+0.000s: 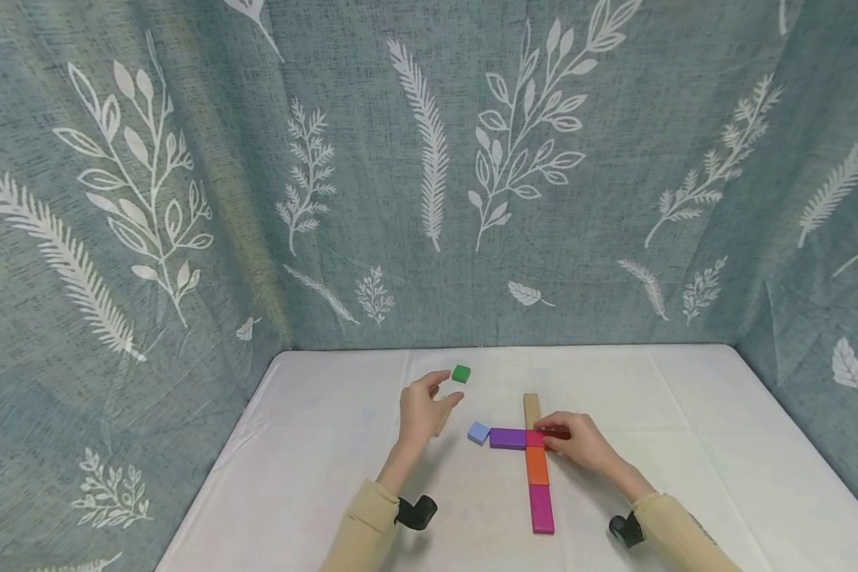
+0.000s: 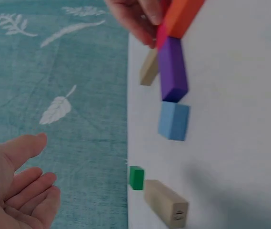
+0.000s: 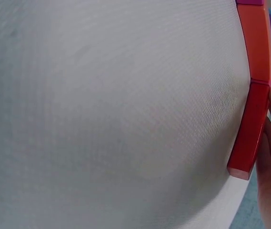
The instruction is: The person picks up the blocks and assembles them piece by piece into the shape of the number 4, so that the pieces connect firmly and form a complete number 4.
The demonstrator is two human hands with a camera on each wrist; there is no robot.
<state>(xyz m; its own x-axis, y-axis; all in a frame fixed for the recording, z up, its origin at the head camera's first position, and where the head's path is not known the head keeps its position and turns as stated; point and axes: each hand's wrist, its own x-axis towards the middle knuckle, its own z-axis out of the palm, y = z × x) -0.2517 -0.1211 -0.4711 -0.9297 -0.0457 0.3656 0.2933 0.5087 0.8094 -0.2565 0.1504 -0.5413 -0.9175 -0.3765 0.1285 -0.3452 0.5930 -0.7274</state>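
Observation:
Several coloured wooden blocks form a cross on the white table. A pinkish-red block [image 1: 534, 438] is at its centre, with a purple block [image 1: 508, 438] to the left and a dark red block [image 1: 559, 434] to the right. My right hand [image 1: 579, 441] pinches the dark red block at its inner end, fingertips by the centre. My left hand [image 1: 422, 409] hovers with thumb and fingers apart, nothing between them. Near it lie a small green block [image 1: 461, 373] and a plain wood block [image 2: 166, 204], partly hidden by the hand in the head view.
A plain wood block [image 1: 531, 409] forms the cross's far arm; an orange block [image 1: 537, 465] and a magenta block [image 1: 541, 508] form the near arm. A light blue block [image 1: 478, 433] sits askew at the purple block's left end. A patterned teal curtain [image 1: 372, 199] surrounds the table.

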